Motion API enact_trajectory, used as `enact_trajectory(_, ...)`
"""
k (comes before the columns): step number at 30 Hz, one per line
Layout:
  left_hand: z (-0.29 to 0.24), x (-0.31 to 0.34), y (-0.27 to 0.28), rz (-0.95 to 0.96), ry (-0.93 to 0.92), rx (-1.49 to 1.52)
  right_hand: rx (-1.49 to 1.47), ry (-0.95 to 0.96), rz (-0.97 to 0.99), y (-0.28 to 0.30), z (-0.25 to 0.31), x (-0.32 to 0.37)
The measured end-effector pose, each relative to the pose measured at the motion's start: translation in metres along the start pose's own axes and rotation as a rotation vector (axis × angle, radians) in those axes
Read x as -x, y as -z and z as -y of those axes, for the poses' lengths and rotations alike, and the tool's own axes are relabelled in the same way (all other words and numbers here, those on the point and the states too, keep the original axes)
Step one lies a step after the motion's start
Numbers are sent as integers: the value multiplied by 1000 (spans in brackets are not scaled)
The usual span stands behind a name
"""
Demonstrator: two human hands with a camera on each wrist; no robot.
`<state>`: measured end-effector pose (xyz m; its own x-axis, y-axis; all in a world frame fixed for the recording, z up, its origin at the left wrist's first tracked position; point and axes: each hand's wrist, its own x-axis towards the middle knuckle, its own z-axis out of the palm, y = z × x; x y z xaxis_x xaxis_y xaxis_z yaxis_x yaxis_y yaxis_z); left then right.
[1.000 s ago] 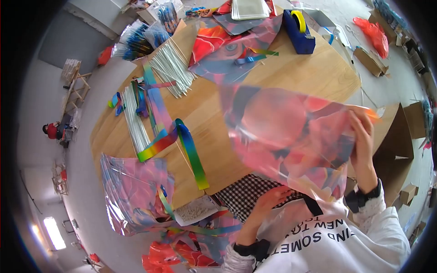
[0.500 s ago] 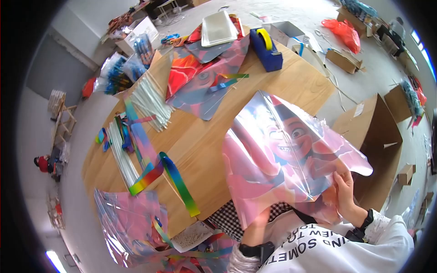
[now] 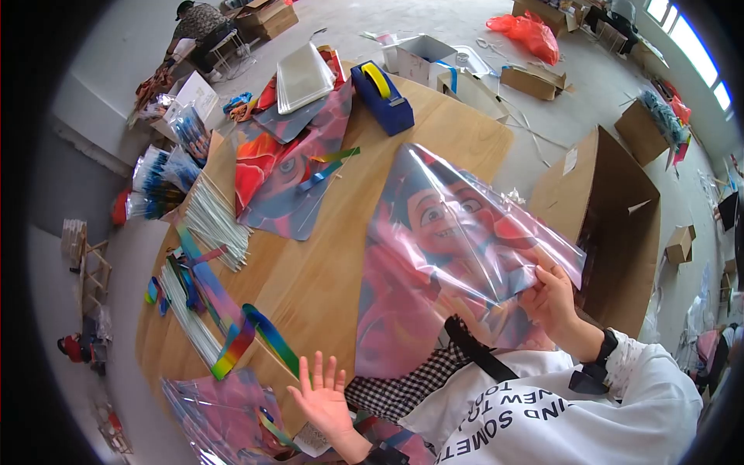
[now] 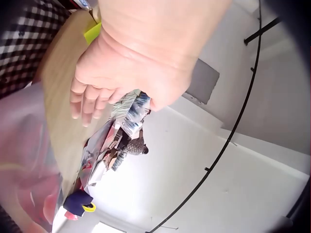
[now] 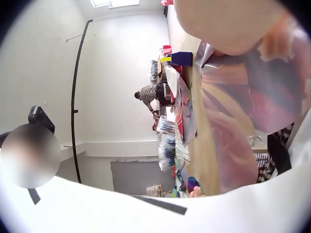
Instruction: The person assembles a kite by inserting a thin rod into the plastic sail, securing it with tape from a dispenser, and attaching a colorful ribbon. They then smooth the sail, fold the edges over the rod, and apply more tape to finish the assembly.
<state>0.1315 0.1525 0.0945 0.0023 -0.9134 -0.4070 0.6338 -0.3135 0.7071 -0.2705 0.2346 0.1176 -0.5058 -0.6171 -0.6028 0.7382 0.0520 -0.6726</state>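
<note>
A glossy printed kite sheet [image 3: 457, 232] with a smiling cartoon face lies over the table's near right edge, a thin rod along its middle. At its lower right, the right hand [image 3: 554, 306] pinches the sheet between thumb and fingers. The left hand [image 3: 324, 395] is raised with spread fingers, palm up and holding nothing, beside the end of a rainbow ribbon [image 3: 271, 337]. In the left wrist view the left hand [image 4: 121, 68] hangs over the wooden table. The right wrist view shows the sheet [image 5: 233, 126] beneath the right hand [image 5: 233, 24].
On the table [image 3: 310, 271] are bundles of white sticks [image 3: 213, 221], a blue tape dispenser [image 3: 384, 101], stacked printed sheets [image 3: 291, 174] and a white tray [image 3: 304, 77]. Another kite sheet [image 3: 221, 411] hangs at the near left edge. A large cardboard box [image 3: 620, 232] stands right.
The left hand has let go of the sheet and moved left, its fingers now spread. The right hand still holds the sheet, which has turned face up. The head view has shifted.
</note>
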Motion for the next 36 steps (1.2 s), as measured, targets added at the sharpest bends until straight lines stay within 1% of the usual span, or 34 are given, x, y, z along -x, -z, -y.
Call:
enact_trajectory(1, 6, 2, 0, -29, 1, -114, 9, 28, -98, -13, -3, 3)
enact_trajectory(2, 15, 2, 2, -61, 2, -228, 10, 33, -103, -14, -6, 2)
enact_trajectory(3, 23, 1, 6, -78, 19, -454, 13, 36, -105, -14, -8, 1)
enact_trajectory(4, 27, 4, -2, -74, -2, -574, 17, 41, -106, -14, -9, -1)
enact_trajectory(5, 42, 3, -2, -108, -79, -652, -18, 29, -126, -15, -8, -2)
enact_trajectory(6, 56, 1, -1, -142, -155, -729, -13, 29, -81, -6, -10, -6)
enact_trajectory(7, 60, 4, -13, -140, -221, -913, -10, 31, -36, 11, -15, -13)
enact_trajectory(8, 64, 5, -25, -135, -284, -1097, -7, 35, 7, 12, -13, -15)
enact_trajectory(9, 69, 3, -30, -93, -341, -1241, 143, -119, 27, 13, 1, -12)
enact_trajectory(10, 78, -4, -28, -63, -476, -1332, 288, -146, 46, 15, 9, -13)
enact_trajectory(12, 84, -20, -32, -70, -593, -1499, 572, -189, 89, 21, 24, -18)
enact_trajectory(13, 83, -27, -34, -84, -606, -1572, 705, -216, 197, 17, 42, -11)
enact_trajectory(14, 81, -35, -35, -98, -617, -1645, 1146, -176, 244, 3, 65, -4)
enact_trajectory(16, 80, -48, -35, -101, -628, -1766, 1728, 14, 385, -1, 101, 3)
enact_trajectory(18, 81, -58, -32, -75, -632, -1864, 2019, 214, 488, -31, 135, 25)
enact_trajectory(19, 78, -59, -34, -42, -576, -1845, 2006, 408, 530, -56, 151, 40)
enact_trajectory(20, 75, -62, -31, -59, -579, -1856, 1976, 601, 564, -80, 165, 58)
enact_trajectory(21, 73, -67, -27, -75, -585, -1866, 1874, 719, 530, -98, 177, 75)
enact_trajectory(23, 64, -73, -18, -126, -611, -1902, 1676, 970, 691, -113, 211, 88)
enact_trajectory(25, 49, -72, -24, -186, -549, -1848, 1618, 1246, 988, -138, 246, 79)
enact_trajectory(26, 46, -71, -26, -215, -516, -1819, 1682, 1273, 1024, -159, 246, 74)
enact_trajectory(27, 48, -68, -22, -99, -548, -1736, 1742, 1301, 1061, -181, 245, 69)
enact_trajectory(28, 49, -62, -26, 34, -549, -1734, 1816, 1219, 1024, -202, 235, 63)
enact_trajectory(30, 57, -42, -42, 295, -549, -1716, 1820, 1048, 927, -223, 214, 27)
enact_trajectory(31, 65, -37, -44, 385, -531, -1851, 1755, 967, 868, -227, 193, -10)
enact_trajectory(32, 73, -30, -44, 476, -509, -1984, 1544, 997, 949, -229, 160, -58)
enact_trajectory(33, 88, -29, -34, 479, -577, -1982, 1527, 900, 893, -243, 130, -77)
enact_trajectory(34, 98, -32, -27, 454, -644, -1991, 1523, 837, 942, -254, 100, -95)
enact_trajectory(35, 106, -37, -21, 421, -713, -2000, 1635, 1010, 995, -258, 70, -129)
enact_trajectory(36, 109, -39, -18, 393, -775, -2010, 1605, 1075, 1022, -258, 38, -167)
